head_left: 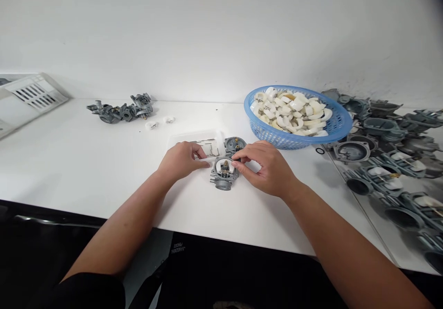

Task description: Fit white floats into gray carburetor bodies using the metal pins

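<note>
A grey metal carburetor body (223, 185) lies on the white table in front of me, its open face up, with a white float (219, 166) and brass parts inside. My right hand (266, 166) pinches its right edge between thumb and fingertips. Just behind it sits a second carburetor part (231, 143), partly hidden by that hand. My left hand (180, 162) is at the front of a clear plastic tray (220, 136) holding several thin metal pins (213, 148). Its thumb points toward the carburetor, apart from the bent fingers; some fingertips are hidden.
A blue basket (270, 138) full of white floats (294, 110) stands behind my right hand. Many carburetor parts (384, 129) crowd the right side. At the back left are more carburetors (121, 110), two white floats (169, 120) and a slotted white basket (34, 94). A black ring (320, 151) lies nearby.
</note>
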Motion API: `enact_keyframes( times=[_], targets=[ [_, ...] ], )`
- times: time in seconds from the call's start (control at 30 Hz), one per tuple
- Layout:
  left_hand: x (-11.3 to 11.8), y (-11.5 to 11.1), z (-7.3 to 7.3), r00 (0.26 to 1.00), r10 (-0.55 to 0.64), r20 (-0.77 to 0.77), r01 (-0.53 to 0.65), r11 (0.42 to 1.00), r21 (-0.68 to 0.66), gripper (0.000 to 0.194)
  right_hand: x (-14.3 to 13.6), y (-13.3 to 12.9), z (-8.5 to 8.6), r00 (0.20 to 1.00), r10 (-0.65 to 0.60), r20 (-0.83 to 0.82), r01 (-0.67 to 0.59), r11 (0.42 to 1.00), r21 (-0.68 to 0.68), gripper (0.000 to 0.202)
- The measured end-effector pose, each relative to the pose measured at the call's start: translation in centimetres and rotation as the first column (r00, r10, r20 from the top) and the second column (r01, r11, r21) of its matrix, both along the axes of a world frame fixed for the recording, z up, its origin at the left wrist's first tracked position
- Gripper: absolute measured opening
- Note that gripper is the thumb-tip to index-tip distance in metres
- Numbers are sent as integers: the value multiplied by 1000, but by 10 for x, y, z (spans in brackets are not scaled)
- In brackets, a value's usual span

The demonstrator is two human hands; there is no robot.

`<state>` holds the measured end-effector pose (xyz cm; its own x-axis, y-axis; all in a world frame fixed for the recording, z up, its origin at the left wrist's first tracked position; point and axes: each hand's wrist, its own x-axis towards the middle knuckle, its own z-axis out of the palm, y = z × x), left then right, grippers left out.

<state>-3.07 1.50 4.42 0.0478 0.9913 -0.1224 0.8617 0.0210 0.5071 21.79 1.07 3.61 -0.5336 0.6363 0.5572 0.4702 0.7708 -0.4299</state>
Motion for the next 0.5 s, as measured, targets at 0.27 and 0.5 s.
enact_keyframes(
  times=[0.27,0.5],
  targets=[
    [-3,0,6,1000,-4,-13,4,1000,11,33,1,0,-2,1000,-1,14,2,1000,-20,6],
    [-6,0,2,988,-97,119,95,995,21,44,1,1,-4,1000,3,21,-2,999,-38,5]
  ],
)
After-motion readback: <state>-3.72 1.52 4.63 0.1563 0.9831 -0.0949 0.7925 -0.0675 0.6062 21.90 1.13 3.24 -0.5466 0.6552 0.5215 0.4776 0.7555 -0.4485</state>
